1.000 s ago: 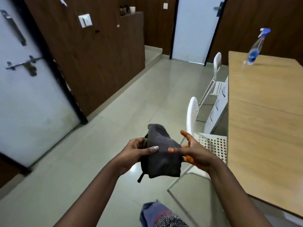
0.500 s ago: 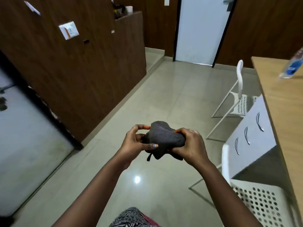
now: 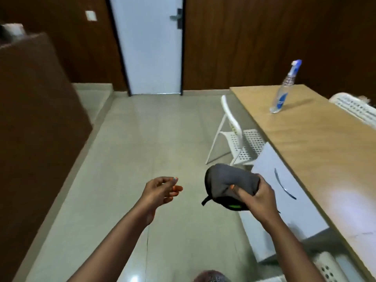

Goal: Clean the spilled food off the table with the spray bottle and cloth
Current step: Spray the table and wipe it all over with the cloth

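Observation:
My right hand (image 3: 257,197) grips a bunched dark grey cloth (image 3: 225,181) over the floor, left of the table's near edge. My left hand (image 3: 160,190) hangs apart from it to the left, fingers loosely curled and holding nothing. A clear spray bottle (image 3: 283,92) with a blue nozzle and blue label stands upright on the wooden table (image 3: 317,151) toward its far end. No spilled food shows on the visible tabletop.
A white drawer unit (image 3: 284,202) sits under the table's left side. A white perforated chair (image 3: 236,135) stands beside the table, another chair back (image 3: 354,106) at the far right. A white door (image 3: 150,45) and tiled floor (image 3: 154,139) lie ahead; a brown cabinet (image 3: 34,127) is on the left.
My left hand has let go of the cloth and moved away to the left. My right hand now holds the cloth alone. The view has swung right toward the table.

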